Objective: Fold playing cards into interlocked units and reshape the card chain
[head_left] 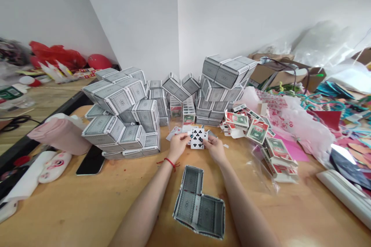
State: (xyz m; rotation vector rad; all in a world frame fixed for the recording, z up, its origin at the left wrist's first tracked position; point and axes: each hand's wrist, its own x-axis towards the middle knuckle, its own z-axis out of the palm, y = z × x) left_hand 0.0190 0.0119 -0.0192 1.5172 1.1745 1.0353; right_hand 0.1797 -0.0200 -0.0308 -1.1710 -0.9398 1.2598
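A playing card, the seven of clubs (197,144), faces me, held between both hands. My left hand (179,144) pinches its left edge, and a red string bracelet circles that wrist. On the opposite edge, my right hand (213,147) grips the same card with thumb and fingers. More loose cards (173,132) lie on the table just behind. Between my forearms rests an L-shaped piece made of cards (188,204), patterned backs outward. Stacked blocks built from cards stand left (116,96) and right (223,73), with a V-shaped card piece (181,87) between them.
Red and green card boxes (257,131) are heaped at the right beside a white plastic bag (295,123). A phone (91,161) lies at the left near a pink roll (60,133). Further right are a cardboard box (311,79) and craft scraps.
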